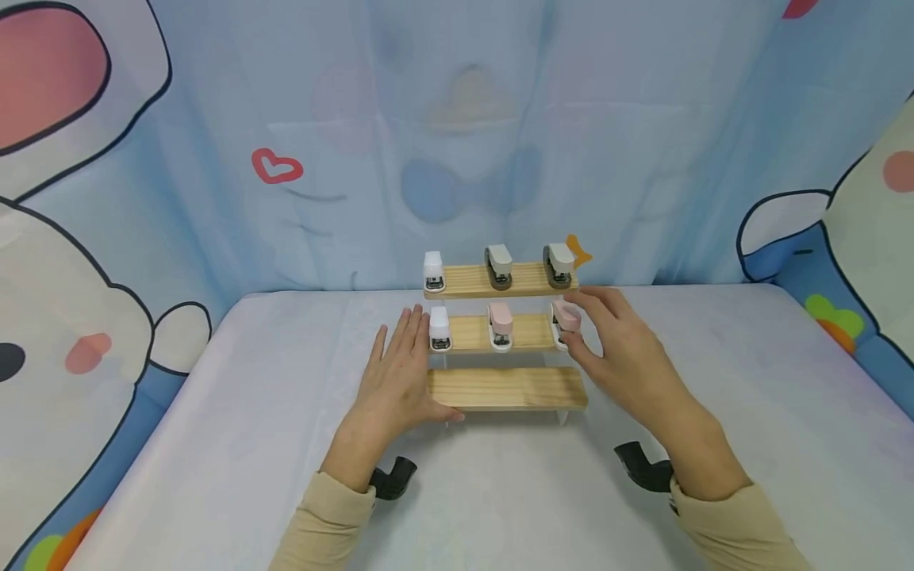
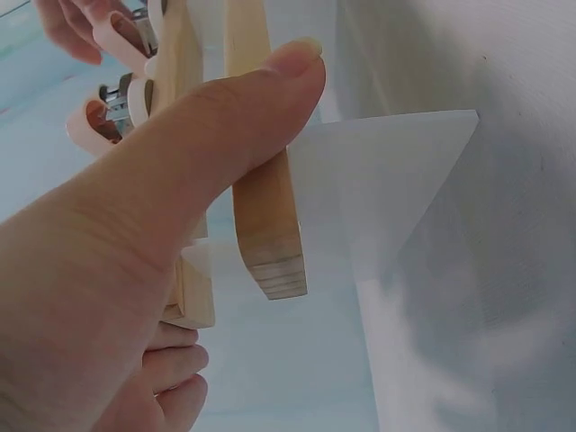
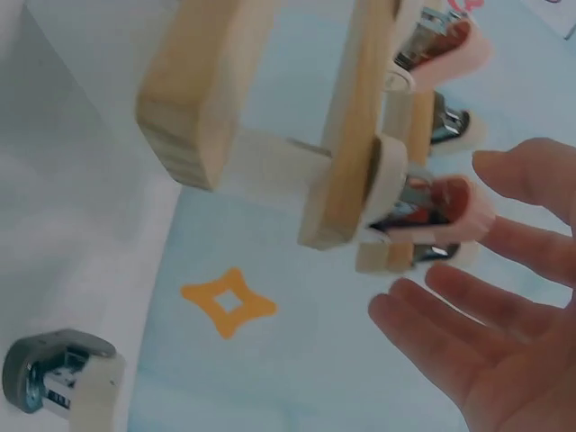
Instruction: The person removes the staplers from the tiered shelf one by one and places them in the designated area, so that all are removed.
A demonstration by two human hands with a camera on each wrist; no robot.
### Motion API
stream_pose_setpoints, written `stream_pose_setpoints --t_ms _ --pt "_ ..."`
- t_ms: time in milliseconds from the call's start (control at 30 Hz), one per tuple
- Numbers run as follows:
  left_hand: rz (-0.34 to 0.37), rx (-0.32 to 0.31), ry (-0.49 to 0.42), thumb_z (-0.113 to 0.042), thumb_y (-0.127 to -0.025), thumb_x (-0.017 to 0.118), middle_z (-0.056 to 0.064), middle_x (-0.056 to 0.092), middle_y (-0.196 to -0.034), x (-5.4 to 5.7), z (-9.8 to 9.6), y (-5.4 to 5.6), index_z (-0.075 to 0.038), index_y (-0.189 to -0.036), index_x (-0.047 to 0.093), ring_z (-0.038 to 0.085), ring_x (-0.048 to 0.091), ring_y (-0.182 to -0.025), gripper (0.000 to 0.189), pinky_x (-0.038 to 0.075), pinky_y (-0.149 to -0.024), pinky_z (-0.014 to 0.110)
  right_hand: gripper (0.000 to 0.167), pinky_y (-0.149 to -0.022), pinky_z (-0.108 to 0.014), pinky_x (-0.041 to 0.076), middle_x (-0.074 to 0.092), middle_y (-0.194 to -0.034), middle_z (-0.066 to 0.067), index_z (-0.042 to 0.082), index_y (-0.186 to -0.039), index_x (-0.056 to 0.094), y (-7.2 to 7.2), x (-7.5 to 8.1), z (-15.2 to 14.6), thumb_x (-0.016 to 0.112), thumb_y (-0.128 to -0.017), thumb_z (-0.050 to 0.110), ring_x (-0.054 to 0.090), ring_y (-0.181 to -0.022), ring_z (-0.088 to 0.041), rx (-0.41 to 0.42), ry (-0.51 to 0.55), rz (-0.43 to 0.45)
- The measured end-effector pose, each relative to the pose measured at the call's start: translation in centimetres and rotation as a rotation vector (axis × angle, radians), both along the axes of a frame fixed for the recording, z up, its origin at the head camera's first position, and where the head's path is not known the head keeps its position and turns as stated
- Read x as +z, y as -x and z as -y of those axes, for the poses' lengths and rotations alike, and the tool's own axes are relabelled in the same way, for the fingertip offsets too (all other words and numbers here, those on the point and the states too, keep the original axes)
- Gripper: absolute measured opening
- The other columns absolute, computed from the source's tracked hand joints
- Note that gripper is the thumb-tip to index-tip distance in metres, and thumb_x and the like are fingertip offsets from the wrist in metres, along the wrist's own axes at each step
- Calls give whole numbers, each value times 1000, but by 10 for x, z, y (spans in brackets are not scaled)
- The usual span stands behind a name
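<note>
A tiered wooden rack [image 1: 507, 388] with several small staplers on its upper two shelves stands in front of me. My left hand [image 1: 398, 386] lies along the rack's left end with straight fingers, its thumb over the front of the bottom shelf [image 2: 265, 216]. On the middle shelf are a white stapler [image 1: 439, 327], a pink stapler [image 1: 501, 323] and, at the right end, another pink stapler [image 3: 468, 207]. Around that right-end one my right hand [image 1: 621, 357] spreads its thumb and fingers, the fingertips right at its pink top. A gap shows beside the thumb in the right wrist view.
The top shelf bears a white stapler [image 1: 433, 270] and two grey-and-white ones, including the right-end stapler [image 1: 560, 264]. Another grey-and-white stapler [image 3: 63, 382] shows low in the right wrist view. A pale cloth covers the table [image 1: 300, 341]; a printed blue curtain [image 1: 343, 214] hangs behind.
</note>
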State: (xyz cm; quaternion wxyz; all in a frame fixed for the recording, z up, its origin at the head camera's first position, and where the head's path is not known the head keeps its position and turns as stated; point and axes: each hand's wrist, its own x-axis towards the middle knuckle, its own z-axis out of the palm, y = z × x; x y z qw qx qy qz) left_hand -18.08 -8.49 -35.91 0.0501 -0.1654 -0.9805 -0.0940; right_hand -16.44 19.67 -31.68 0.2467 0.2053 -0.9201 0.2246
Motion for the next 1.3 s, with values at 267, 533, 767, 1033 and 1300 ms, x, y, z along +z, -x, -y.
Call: stream_pose_setpoints --t_ms 267,533,767,1033,1300 --pt "-16 -3 -9 -67 -54 87 16 11 -166 1 2 -1 1 -158 14 28 8 -156 144 9 -127 50 52 -78 -53 56 51 -134 -21 3 -132 56 4 -6 9 76 -85 3 64 -102 -38 15 -24 -17" --pt "-26 -7 -7 -69 -55 86 16 11 -167 1 3 -2 0 -158 12 28 8 -156 144 9 -127 49 52 -84 -52 57 49 -137 -23 2 -133 55 7 -11 15 75 -85 2 61 -113 -40 9 -61 29" --pt "-34 -17 -24 -67 -55 87 18 12 -166 0 3 -2 2 -157 14 30 10 -155 143 12 -126 50 48 -81 -51 58 50 -136 -23 -2 -129 56 7 -12 14 72 -84 -6 63 -109 -39 26 -50 26" --pt "-18 -14 -25 -67 -55 87 17 11 -166 0 2 -2 1 -158 13 30 9 -156 143 12 -126 50 47 -79 -51 57 49 -139 -24 -3 -128 57 5 -11 12 68 -84 -9 62 -112 -40 20 -65 39" --pt "-10 -20 -35 -65 -55 88 18 11 -166 0 1 -3 1 -158 13 30 9 -155 143 10 -127 50 47 -80 -50 58 50 -138 -24 -3 -128 58 5 -14 9 71 -83 -9 62 -111 -40 26 -59 20"
